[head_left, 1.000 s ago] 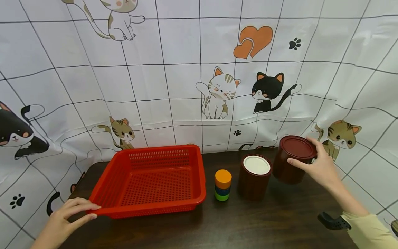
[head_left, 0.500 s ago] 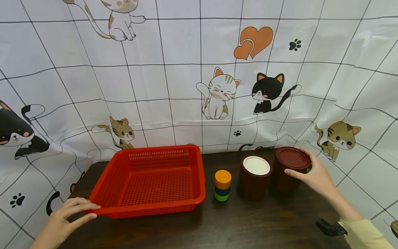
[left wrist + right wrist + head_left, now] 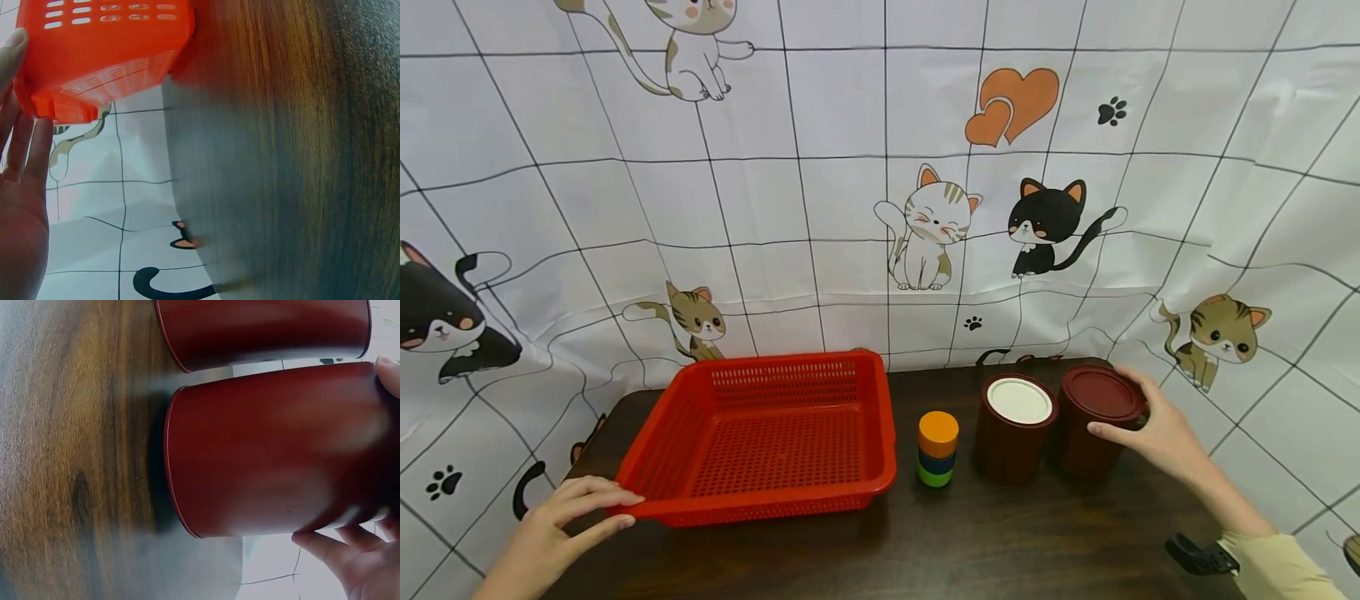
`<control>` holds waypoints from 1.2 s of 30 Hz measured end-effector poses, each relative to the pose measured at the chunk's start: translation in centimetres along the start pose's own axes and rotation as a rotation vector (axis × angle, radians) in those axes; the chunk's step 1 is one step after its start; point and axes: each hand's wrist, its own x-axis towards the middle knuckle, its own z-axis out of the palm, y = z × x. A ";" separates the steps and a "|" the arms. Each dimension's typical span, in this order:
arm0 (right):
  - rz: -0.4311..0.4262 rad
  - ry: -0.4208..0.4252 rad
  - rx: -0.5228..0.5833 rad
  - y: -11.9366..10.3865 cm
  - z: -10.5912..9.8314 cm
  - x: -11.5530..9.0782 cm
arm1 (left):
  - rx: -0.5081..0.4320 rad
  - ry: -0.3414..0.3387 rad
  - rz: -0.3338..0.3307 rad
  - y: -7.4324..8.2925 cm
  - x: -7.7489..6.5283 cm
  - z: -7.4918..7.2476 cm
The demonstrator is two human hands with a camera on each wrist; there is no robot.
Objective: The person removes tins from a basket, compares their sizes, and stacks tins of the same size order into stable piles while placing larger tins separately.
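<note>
In the head view, my right hand (image 3: 1165,437) grips a dark red canister (image 3: 1086,446) near its top, thumb on the near side and fingers behind. Its lid is dark red. The right wrist view shows the canister's (image 3: 269,453) bottom rim at or just above the tabletop; I cannot tell if it touches. Close beside it stands a second dark red canister (image 3: 1011,454) with a white disc on top. At the far left, my left hand (image 3: 550,533) holds the front-left corner of a red plastic basket (image 3: 775,505) between thumb and fingers.
Between basket and canisters stands a short stack of round pieces (image 3: 937,433), orange over dark blue over green. All rest on a dark wooden table (image 3: 970,550). A white curtain (image 3: 835,208) with cat drawings hangs behind. A black band (image 3: 1202,557) is near the right sleeve.
My right hand has lowered the dark red canister and brought it slightly left, close to the white-topped one. The left hand and basket have stayed put.
</note>
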 end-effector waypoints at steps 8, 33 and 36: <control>-0.010 -0.017 0.030 0.6 0.2 0.1 | -0.006 0.006 0.005 0.0 0.0 0.1; -0.102 -0.127 0.101 1.4 -0.2 0.6 | -0.037 0.039 0.051 0.1 0.0 0.1; -0.122 -0.145 0.124 1.5 -0.3 0.6 | -0.036 0.033 0.048 0.1 0.0 0.1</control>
